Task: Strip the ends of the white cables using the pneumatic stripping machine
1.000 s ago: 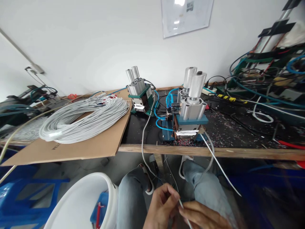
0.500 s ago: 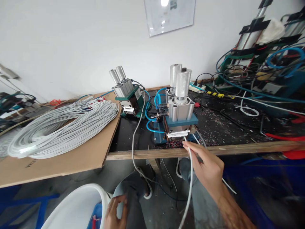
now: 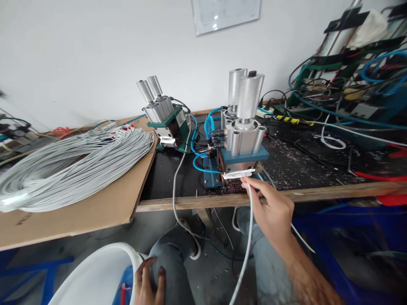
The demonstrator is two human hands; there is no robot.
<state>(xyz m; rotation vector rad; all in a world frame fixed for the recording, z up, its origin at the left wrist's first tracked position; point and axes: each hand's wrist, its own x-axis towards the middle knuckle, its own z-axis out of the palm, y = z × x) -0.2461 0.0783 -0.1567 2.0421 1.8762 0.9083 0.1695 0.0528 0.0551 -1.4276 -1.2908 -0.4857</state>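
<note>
Between its thumb and fingers my right hand (image 3: 272, 210) pinches a white cable (image 3: 246, 250) close to its end. That end is at the white-edged front slot of a pneumatic machine (image 3: 243, 142) with two knurled silver cylinders; the fingers cover the tip, so I cannot tell how far it goes in. The rest of the cable hangs down past the table edge. Low in the view, my left hand (image 3: 149, 281) rests on my left knee with its fingers apart, holding nothing, beside a white bucket (image 3: 92, 271).
A big coil of grey-white cables (image 3: 79, 169) lies on cardboard (image 3: 127, 212) at the left. A second, similar machine (image 3: 162, 114) stands behind. Tangled hoses and larger machines (image 3: 343, 46) fill the right back. Small scraps litter the black tabletop (image 3: 292, 161) with its wooden edge (image 3: 171, 204).
My right hand and the cable end have come up closer to the machine's slot. My left hand has settled flatter on the knee. The camera view has shifted slightly.
</note>
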